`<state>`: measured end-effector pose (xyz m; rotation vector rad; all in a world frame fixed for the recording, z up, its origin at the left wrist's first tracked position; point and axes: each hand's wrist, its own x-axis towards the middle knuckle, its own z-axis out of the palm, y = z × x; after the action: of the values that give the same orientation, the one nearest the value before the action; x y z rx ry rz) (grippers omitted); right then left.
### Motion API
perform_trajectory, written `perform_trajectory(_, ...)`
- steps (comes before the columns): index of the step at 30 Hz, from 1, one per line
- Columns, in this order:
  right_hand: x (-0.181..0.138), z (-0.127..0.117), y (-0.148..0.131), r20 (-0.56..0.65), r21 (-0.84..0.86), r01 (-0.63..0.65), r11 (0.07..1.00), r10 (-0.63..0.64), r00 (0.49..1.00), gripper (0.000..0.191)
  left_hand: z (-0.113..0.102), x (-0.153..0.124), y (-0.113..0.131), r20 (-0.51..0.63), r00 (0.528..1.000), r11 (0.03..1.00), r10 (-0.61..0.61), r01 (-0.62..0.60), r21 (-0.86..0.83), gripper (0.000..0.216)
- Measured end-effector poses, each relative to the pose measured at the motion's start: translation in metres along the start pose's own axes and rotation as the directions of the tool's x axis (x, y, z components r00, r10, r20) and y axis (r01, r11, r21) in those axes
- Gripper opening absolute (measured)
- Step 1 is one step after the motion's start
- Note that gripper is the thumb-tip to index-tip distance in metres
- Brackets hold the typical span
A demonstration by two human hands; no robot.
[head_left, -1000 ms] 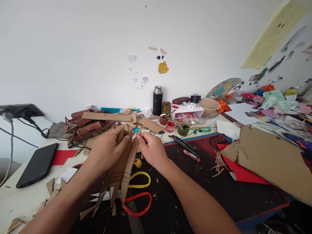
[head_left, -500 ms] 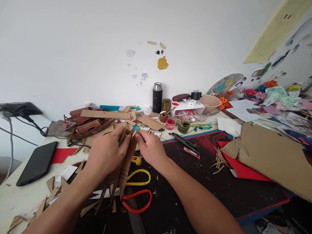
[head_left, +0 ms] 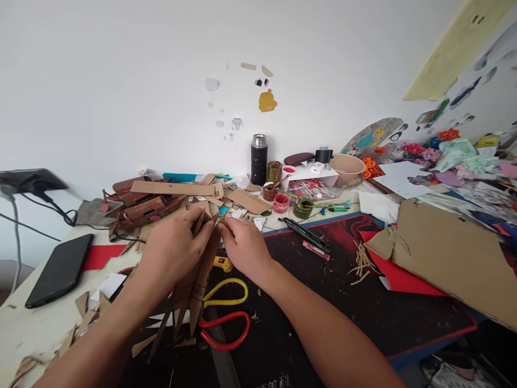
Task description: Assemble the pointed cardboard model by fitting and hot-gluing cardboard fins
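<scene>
Several long, pointed cardboard strips (head_left: 199, 285) hang slanting down from my left hand (head_left: 177, 248), which is closed around their upper part. The fingers of my right hand (head_left: 244, 245) pinch at the top end of the strip nearest to them, close beside the left fingertips. Exactly what sits between the fingertips is too small to make out. Below the strips lie scissors with one yellow and one red handle (head_left: 226, 330), their blades partly covered. A yellow box-cutter handle (head_left: 222, 263) shows between the hands, partly hidden.
Cardboard scraps (head_left: 86, 312) litter the left side, near a black phone (head_left: 60, 269). A dark mat (head_left: 335, 302) bears a green utility knife (head_left: 305, 235). Paint jars (head_left: 281, 203) and a black thermos (head_left: 259, 161) stand at the back. A large cardboard sheet (head_left: 452, 253) lies at right.
Both hands and the strips have shifted slightly left in the view, as has the whole scene. The right hand still pinches near the top of the strips.
</scene>
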<state>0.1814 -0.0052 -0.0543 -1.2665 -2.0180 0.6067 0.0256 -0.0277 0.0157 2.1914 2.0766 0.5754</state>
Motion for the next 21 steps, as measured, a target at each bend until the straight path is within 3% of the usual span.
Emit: perform_trajectory(21,-0.002,-0.0076,-0.0083,0.067,-0.188,0.009,0.982,0.004,0.998,0.032,0.0064,0.0003,-0.0036,-0.049,0.996,0.994,-0.073,0.069,-0.089,0.033)
